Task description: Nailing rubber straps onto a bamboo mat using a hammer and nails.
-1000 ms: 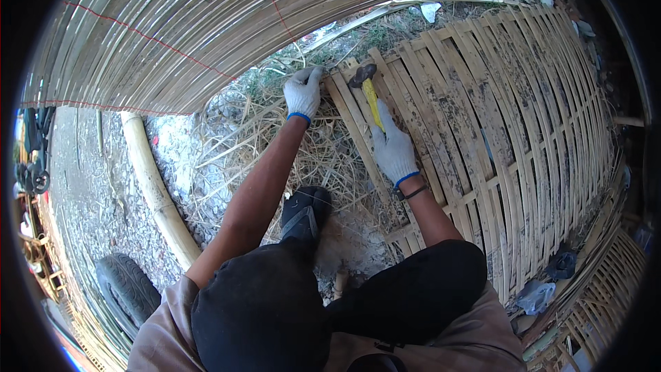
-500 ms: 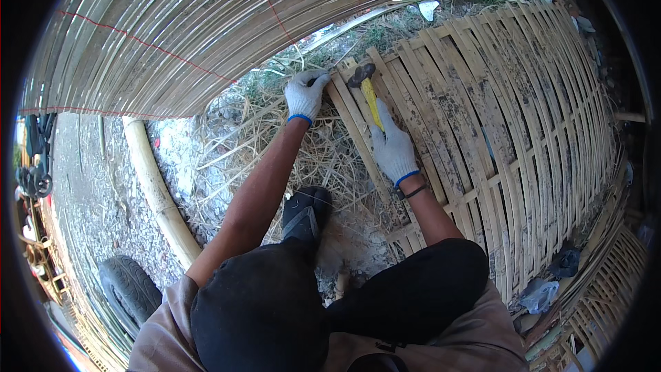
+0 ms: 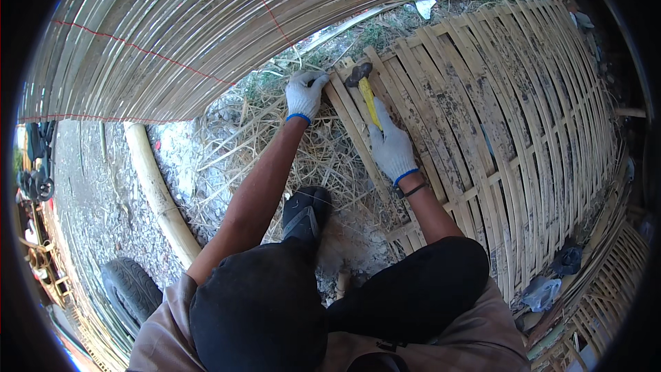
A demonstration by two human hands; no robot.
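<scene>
A woven bamboo panel (image 3: pixel 441 96) of flat slats lies in front of me to the right, with dark stains on some slats. My right hand (image 3: pixel 392 148), in a white knit glove with a blue cuff, is closed around the yellow handle of a hammer (image 3: pixel 359 76). The dark hammer head is over the panel's far left corner. My left hand (image 3: pixel 303 96), gloved the same way, is at that corner beside the outermost slat. Its thumb and fingers are drawn together; what they pinch, if anything, is too small to tell.
A blind of thin bamboo strips (image 3: pixel 172 34) with red cord hangs across the far left. Dry straw (image 3: pixel 323 145) lies around my sandalled foot (image 3: pixel 306 213). On the left are a thick bamboo pole (image 3: pixel 155 186) and a black tire (image 3: pixel 131 286). Plastic bags (image 3: pixel 542 294) lie at lower right.
The hammer and my right hand have shifted very slightly left. My left hand stays at the panel's corner, and the view has tilted a little.
</scene>
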